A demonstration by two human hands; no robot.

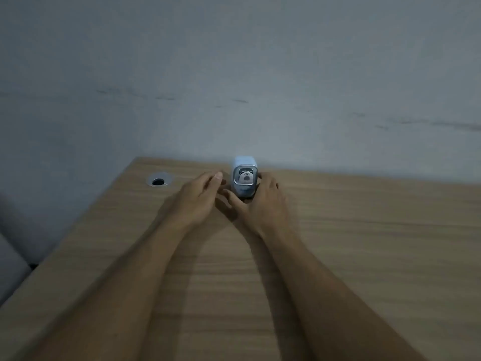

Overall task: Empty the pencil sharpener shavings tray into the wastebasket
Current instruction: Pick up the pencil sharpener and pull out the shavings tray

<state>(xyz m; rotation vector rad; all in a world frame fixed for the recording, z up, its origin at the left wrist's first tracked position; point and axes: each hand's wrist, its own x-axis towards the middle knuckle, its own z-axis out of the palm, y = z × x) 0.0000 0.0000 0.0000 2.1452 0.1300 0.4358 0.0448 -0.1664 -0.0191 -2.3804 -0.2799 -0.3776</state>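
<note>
The right hand (263,201) cups the right side of the pale blue pencil sharpener (244,178), thumb at its base. The left hand (200,196) hovers open just left of it, apart. The sharpener (bear picture on front) stands upright at the wooden table's (364,256) far edge, near a cable grommet (158,181).

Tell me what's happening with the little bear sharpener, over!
Right hand wrapped on sharpener, left hand open beside it, not touching. Sharpener upright on desk, tray not out. No wastebasket in view. Nothing in the way.
</note>
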